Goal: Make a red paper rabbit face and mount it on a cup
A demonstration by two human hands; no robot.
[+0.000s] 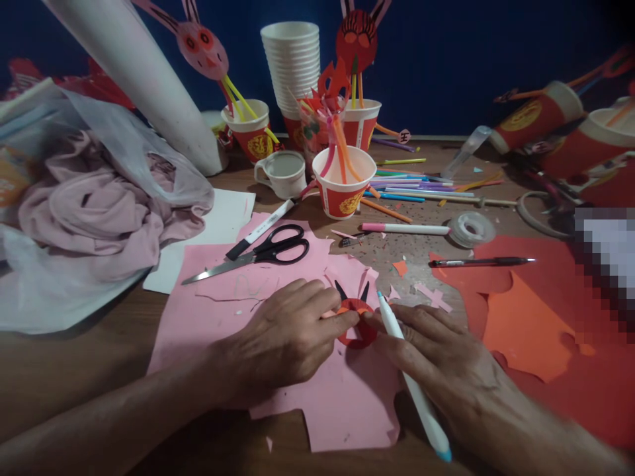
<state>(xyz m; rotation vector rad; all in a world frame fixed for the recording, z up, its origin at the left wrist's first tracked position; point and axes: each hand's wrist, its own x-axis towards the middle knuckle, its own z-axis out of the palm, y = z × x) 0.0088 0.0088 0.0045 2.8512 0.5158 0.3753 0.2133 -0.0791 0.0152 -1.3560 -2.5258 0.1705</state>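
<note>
A small red paper face (356,336) with pink and black ears lies on the pink sheet (347,413). My left hand (292,330) is curled, its index finger pressing the face from the left. From the right, my right hand (436,357) touches the face's edge with a fingertip and holds a white pen (421,403) with blue ends between its fingers. Orange pieces show near the fingertips on the face; the fingers partly cover them. Black-handled scissors (248,258) rest on the pink sheet, beside a black-and-white marker (262,228).
Red cups with straws (344,192), a mug (282,175) and stacked cups (292,66) stand behind. A tape roll (471,229) and a black pen (481,262) lie right, near red and orange paper (526,324). Plastic bag and cloth (99,198) sit left.
</note>
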